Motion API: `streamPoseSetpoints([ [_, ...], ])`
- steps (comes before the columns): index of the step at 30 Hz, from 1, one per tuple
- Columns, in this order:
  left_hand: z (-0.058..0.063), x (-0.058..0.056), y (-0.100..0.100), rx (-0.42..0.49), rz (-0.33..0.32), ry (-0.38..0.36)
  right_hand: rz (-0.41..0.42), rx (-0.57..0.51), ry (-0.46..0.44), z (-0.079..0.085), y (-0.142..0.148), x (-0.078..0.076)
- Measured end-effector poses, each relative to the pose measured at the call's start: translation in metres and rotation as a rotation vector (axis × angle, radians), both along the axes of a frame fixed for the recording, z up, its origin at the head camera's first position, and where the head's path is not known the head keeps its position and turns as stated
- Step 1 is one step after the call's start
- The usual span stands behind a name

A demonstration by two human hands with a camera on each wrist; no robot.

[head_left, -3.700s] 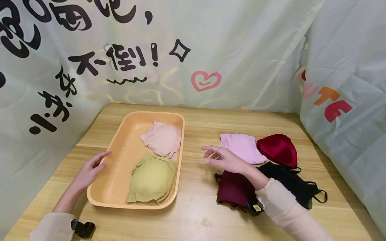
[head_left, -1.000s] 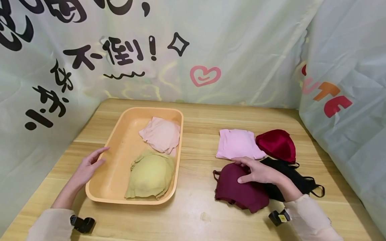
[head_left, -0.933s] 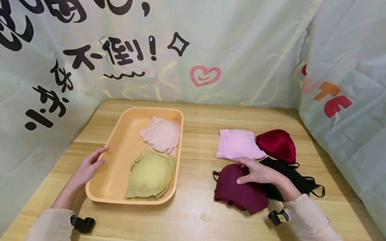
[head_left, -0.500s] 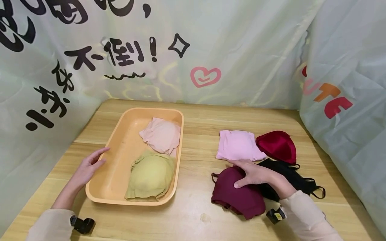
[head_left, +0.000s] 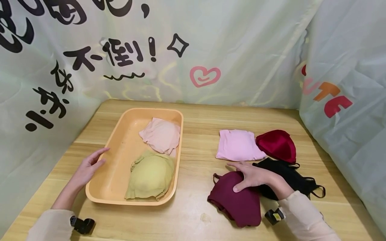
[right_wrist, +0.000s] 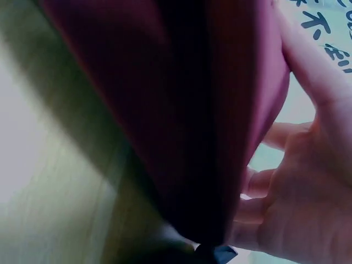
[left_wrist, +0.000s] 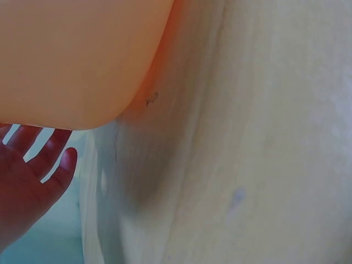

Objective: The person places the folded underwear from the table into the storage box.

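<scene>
My right hand (head_left: 251, 174) pinches a maroon bra (head_left: 241, 201), thumb on the cup and fingers at its far side. In the right wrist view, the bra (right_wrist: 181, 110) hangs large and blurred beside the thumb and fingers. My left hand (head_left: 87, 167) rests at the left rim of an orange plastic tray (head_left: 116, 174), fingers fairly straight. The left wrist view has those fingers (left_wrist: 52, 151) reaching to the rim, with the thumb apart from it. Inside the tray lie an olive-yellow bra (head_left: 152, 175) and a pale pink bra (head_left: 163, 135).
Behind the maroon bra sit a folded lilac-pink garment (head_left: 239, 145) and a dark red satin bra (head_left: 277, 145). A black strappy garment (head_left: 289, 175) lies under the right forearm. Printed cloth (head_left: 247, 50) walls the wooden table (head_left: 196, 187) at the back and sides.
My right hand came down from above the table onto the maroon bra, then drew it toward the front and left, tilting it. My left hand has stayed at the tray rim.
</scene>
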State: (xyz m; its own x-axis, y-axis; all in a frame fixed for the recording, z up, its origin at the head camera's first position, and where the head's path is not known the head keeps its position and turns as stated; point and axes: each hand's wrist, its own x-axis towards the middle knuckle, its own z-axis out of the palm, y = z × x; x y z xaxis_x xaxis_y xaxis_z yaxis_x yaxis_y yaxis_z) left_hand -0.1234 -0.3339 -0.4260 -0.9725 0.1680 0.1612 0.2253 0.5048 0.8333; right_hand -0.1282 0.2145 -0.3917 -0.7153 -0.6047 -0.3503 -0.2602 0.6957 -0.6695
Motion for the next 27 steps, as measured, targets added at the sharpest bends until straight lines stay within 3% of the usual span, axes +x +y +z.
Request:
streamPoseSetpoints([
  [14,0.000,0.000,0.001,0.020,-0.019,0.009,0.049,-0.093,-0.086,-0.005,0.007,-0.002],
  [23,-0.002,0.000,0.000,-0.001,-0.009,0.020,0.029,-0.244,-0.105,-0.003,0.009,-0.005],
  [27,-0.002,0.000,0.000,0.002,-0.010,0.026,0.077,-0.342,-0.135,-0.004,0.011,-0.007],
])
